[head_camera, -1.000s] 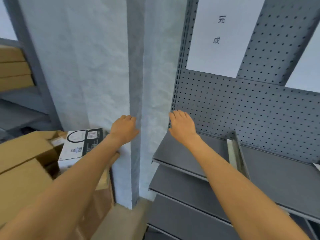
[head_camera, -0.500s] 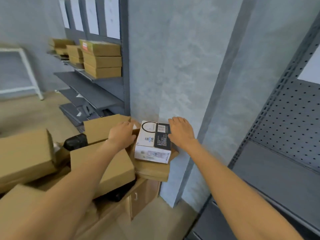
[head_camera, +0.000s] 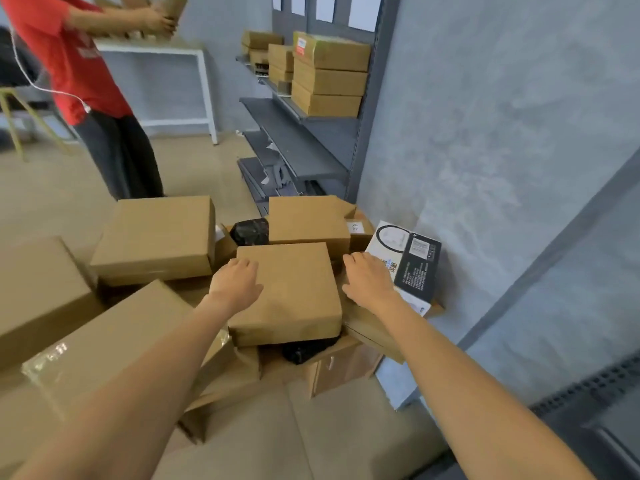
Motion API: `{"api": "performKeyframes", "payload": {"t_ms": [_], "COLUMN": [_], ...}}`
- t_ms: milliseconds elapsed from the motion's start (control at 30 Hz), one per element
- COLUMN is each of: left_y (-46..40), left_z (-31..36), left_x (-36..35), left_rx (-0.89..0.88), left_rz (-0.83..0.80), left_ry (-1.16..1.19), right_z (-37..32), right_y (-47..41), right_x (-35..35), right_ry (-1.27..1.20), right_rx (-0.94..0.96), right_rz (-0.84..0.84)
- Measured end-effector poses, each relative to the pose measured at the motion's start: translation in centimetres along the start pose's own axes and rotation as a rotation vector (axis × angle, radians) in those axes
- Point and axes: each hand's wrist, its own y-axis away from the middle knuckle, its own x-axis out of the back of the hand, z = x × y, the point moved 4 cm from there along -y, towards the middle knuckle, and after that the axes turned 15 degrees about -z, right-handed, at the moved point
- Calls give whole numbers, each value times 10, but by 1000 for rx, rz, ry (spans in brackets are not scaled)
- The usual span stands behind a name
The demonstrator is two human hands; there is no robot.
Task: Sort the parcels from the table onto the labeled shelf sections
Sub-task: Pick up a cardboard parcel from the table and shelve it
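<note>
While both hands flank the flat brown parcel (head_camera: 287, 292) atop the heap on the table, nothing is gripped: the left hand (head_camera: 236, 283) lies flat on its left edge, and the right hand (head_camera: 367, 279) hovers spread at its right edge, beside the black-and-white box (head_camera: 412, 263). Best to clamp both sides evenly and lift straight up, sparing the neighbouring boxes.

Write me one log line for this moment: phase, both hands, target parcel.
phase: reaching | left hand: open, on brown box | right hand: open, at box's right edge | white-and-black box: beside, untouched
</note>
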Motion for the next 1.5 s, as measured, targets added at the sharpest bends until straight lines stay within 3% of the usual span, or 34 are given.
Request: {"api": "performKeyframes", "payload": {"t_ms": [300,467,633,833,1000,1167,1367,1500], "left_y": [12,11,7,11,17,28,42,48], "left_z": [-23,-26,-29,-39,-53,-63,-58,-53], "left_x": [-57,-78,-88,-82,-49,9,88,117], "left_rx": [213,279,345,359,277,170,128,94], "left_rz": [-129,-167,-170,-155,-67,125,388,420], "left_ry": [135,111,111,404,620,919,972,975], "right_z": [3,-1,-12,-10,-3,0,-7,-6], "right_y": [-11,-14,-15,-14,-14,-12,-9,-2], "right_x": [-72,-105,-121,-114,-76,-20,42,73], "right_ry": [-76,-279,-457,-645,-859,-1093,-1378,-1339], "right_rx": [-6,-30,-78,-60,-7,-6,22,-5], "right_rz": [-268,-396,-384,-375,-318,-111,134,254]}}
